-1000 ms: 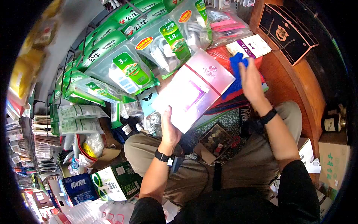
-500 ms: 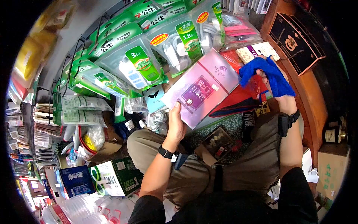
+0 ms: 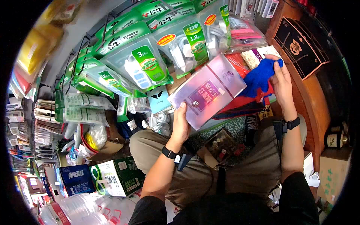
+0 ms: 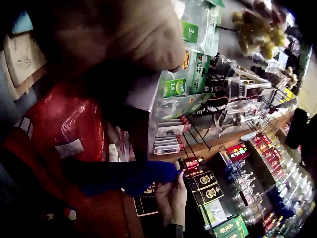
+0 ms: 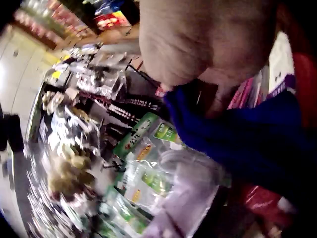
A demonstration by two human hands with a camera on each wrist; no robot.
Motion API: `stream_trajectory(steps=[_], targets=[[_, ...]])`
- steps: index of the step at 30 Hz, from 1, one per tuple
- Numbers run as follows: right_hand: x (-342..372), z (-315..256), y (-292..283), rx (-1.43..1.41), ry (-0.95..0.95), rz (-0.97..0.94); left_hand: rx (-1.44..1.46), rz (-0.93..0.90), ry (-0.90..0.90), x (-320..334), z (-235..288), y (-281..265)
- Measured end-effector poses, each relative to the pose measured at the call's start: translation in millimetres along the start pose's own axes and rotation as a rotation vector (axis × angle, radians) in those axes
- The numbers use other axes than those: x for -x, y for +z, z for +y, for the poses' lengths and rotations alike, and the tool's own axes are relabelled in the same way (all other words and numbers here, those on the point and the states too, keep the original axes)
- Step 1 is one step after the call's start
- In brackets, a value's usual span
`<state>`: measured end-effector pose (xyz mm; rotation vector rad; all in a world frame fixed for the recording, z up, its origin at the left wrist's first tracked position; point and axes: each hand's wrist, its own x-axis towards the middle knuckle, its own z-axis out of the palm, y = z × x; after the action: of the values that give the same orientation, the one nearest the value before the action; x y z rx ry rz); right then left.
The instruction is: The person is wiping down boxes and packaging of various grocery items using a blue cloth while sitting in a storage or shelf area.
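Head view, left hand (image 3: 181, 124) pinching packet (image 3: 210, 90), lettering (image 3: 203, 99) legible only here, right hand (image 3: 282, 83) pinching blue cloth (image 3: 258, 78)

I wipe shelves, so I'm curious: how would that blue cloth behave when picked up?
The blue cloth is probably floppy, since it sags in loose folds from the right hand. It's likely light, as a pinch at one end holds it. Its matte surface suggests little slipping.

head view bright and mostly crisp, ringed in black, wooden ledge's (image 3: 314, 108) edge looked bowed, pale sheen lay on the pink packet (image 3: 206, 99), wrist views (far dimmer) sank into shadow, blur softened the right one
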<state>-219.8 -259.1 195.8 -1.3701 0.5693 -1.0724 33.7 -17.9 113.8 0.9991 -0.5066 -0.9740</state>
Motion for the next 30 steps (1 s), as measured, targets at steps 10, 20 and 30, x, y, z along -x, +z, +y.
stream_trajectory(steps=[10, 20, 30], targets=[[13.6, -28.5, -10.8, -0.84, 0.139, -0.031, 0.018, 0.006, -0.06, 0.3, -2.6, -0.8], [38.0, 4.0, 29.9, 1.259, -0.335, -0.501, -0.034, 0.061, -0.029, -11.2, -14.7, -5.1], [42.5, 44.4, 40.3, 0.939, -0.041, -0.295, -0.393, -0.004, 0.054, 3.6, -14.2, 18.2]])
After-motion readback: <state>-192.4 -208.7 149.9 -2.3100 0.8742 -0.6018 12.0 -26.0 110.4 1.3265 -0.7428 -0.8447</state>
